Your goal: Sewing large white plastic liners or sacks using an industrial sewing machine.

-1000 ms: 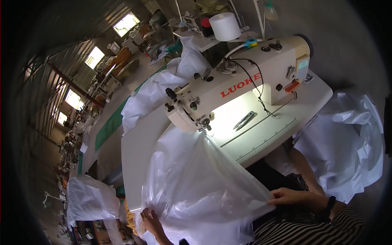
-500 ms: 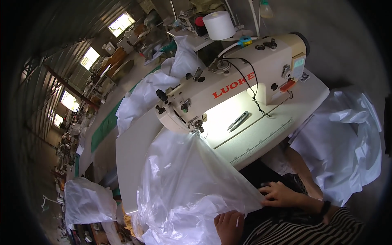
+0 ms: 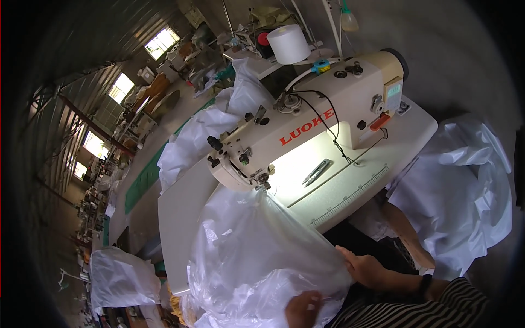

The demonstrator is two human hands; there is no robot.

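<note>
A translucent white plastic sheet (image 3: 262, 240) hangs in folds over the near side of a pale sewing machine (image 3: 306, 117), its upper corner under the needle area. My right hand (image 3: 367, 270), with a dark band at the wrist, grips the sheet's right edge between thumb and fingers. Lower down, my left hand (image 3: 304, 309) is over the sheet's near part, smeared by motion, so its grip is unclear. On the lit machine bed lie small thread snips (image 3: 317, 172), apart from both hands.
A white thread cone (image 3: 288, 45) stands behind the machine. More white sheeting (image 3: 454, 191) hangs at the right, and another bundle (image 3: 123, 276) lies at the lower left. A long table with green cloth (image 3: 145, 177) runs along the left.
My right hand has shifted slightly down along the sheet's edge, its fingers now more upright. My left hand has moved a little, over the sheet, which bunches more. The view has tilted slightly.
</note>
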